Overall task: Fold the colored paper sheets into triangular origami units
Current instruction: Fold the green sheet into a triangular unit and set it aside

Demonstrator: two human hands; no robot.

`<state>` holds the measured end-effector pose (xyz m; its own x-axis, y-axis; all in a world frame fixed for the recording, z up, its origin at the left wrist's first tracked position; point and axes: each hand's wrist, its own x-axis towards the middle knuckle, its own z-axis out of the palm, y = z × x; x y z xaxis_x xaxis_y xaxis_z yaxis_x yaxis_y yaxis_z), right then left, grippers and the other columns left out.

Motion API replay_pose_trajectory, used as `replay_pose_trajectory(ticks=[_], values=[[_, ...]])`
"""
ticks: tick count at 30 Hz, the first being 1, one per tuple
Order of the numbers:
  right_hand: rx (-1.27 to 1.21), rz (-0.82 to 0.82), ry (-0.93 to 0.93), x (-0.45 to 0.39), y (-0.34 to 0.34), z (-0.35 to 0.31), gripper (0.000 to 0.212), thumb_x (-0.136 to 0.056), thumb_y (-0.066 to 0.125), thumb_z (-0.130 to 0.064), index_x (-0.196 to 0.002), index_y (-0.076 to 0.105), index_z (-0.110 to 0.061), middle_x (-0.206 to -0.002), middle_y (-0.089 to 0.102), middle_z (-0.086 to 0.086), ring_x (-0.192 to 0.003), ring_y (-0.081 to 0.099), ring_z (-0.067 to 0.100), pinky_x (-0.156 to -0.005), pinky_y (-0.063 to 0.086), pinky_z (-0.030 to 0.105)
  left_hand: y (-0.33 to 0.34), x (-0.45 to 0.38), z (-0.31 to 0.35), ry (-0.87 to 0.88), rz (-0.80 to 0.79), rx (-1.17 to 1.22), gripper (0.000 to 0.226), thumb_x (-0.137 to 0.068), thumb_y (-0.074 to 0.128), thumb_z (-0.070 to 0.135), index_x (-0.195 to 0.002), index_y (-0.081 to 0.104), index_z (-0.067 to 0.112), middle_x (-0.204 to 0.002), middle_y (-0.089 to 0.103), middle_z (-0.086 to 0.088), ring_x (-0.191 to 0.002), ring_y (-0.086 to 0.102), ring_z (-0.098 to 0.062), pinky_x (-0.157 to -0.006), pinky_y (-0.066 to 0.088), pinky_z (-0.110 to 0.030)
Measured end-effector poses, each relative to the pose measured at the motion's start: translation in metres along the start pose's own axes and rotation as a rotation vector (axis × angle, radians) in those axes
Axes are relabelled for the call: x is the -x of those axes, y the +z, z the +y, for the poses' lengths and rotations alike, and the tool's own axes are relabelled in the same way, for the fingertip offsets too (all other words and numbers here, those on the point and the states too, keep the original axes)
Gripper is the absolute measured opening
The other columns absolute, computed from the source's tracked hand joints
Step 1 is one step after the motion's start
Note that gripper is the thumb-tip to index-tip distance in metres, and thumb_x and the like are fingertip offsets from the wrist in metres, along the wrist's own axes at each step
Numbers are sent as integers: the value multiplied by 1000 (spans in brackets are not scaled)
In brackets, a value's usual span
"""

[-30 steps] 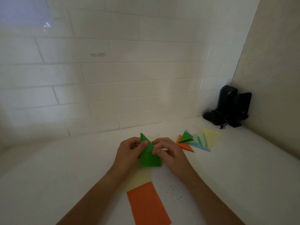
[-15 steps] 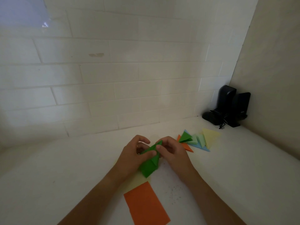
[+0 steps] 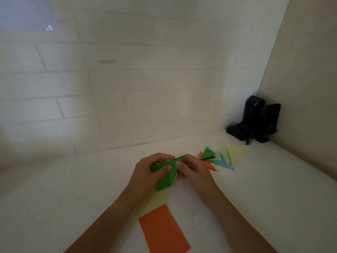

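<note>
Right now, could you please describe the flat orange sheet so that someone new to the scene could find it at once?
On the white counter, look nearest the camera, between the person's two forearms. The orange sheet lies there flat and unfolded, overlapping a pale yellow sheet. Unlike the small orange folded triangle in the pile near the black speakers, it is a plain rectangle.

Scene dim, flat, slightly greenish cast. Brightest area: bluish glare patch [image 3: 27, 17] on tiled wall [image 3: 145, 79], upper left; small specular glint at its lower edge. Soft, diffuse shadows; corner at right darkest. Wide-angle distortion: grout lines bow and tilt toward the edges. Overall softness, mild compression noise, fine detail lost.
</note>
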<state>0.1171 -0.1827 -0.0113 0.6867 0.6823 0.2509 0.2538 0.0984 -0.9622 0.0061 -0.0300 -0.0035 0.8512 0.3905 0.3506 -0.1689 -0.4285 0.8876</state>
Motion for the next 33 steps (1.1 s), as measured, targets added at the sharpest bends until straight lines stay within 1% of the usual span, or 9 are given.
replay_pose_trajectory(ticks=[4, 8, 12, 16, 21, 25, 30, 33], values=[[21, 11, 2, 0, 0, 0, 14, -101, 64, -13, -90, 67, -7, -72, 68, 0, -68, 66, 15, -67, 50, 22, 0, 0, 0, 10, 2, 4, 26, -93, 73, 8, -110, 79, 26, -104, 78, 12, -103, 71, -9, -92, 56, -30], [36, 16, 12, 0, 1, 0, 14, -101, 64, -14, -90, 67, -6, -71, 68, -1, -67, 65, 14, -66, 50, 21, 0, -1, -1, 13, 12, -17, 25, -94, 73, 9, -109, 79, 28, -103, 78, 15, -103, 71, -6, -93, 57, -32], [49, 31, 16, -1, 0, 0, 19, -102, 63, -20, -90, 68, -5, -70, 68, 5, -67, 65, 16, -66, 50, 24, -1, -1, 0, 8, 8, -12, 26, -94, 72, 8, -110, 80, 27, -105, 79, 13, -104, 72, -8, -96, 57, -38], [50, 50, 26, 0, 0, 1, 24, -103, 62, -21, -88, 67, -2, -69, 68, 6, -66, 64, 16, -66, 50, 25, 0, -1, -1, -8, -2, -14, 28, -94, 72, 8, -110, 80, 29, -106, 79, 13, -105, 72, -8, -97, 57, -42], [74, 66, 32, -1, 0, 4, 26, -103, 63, -23, -86, 66, -3, -67, 67, 6, -65, 65, 18, -65, 50, 26, -2, 0, -1, -1, -9, -17, 29, -95, 71, 7, -111, 80, 28, -106, 79, 13, -106, 72, -8, -97, 58, -39], [50, 79, 39, -1, 1, 0, 31, -105, 57, -23, -83, 68, -4, -70, 69, 4, -63, 64, 18, -63, 50, 25, -3, 0, -1, -6, -17, -9, 27, -95, 70, 8, -111, 80, 28, -106, 79, 12, -105, 72, -9, -96, 58, -36], [62, 109, 33, -2, 1, 3, 35, -107, 53, -24, -81, 69, -6, -73, 70, 13, -61, 64, 20, -62, 49, 26, -3, -1, 0, -52, -20, 26, 26, -95, 71, 8, -109, 80, 28, -106, 78, 11, -105, 71, -9, -94, 56, -32], [85, 126, 23, -2, 1, 5, 36, -107, 53, -26, -80, 68, -8, -72, 70, 13, -60, 63, 20, -62, 49, 27, -3, 0, 1, -84, -17, 47, 24, -94, 73, 10, -108, 81, 27, -104, 79, 9, -102, 72, -10, -91, 56, -30]])
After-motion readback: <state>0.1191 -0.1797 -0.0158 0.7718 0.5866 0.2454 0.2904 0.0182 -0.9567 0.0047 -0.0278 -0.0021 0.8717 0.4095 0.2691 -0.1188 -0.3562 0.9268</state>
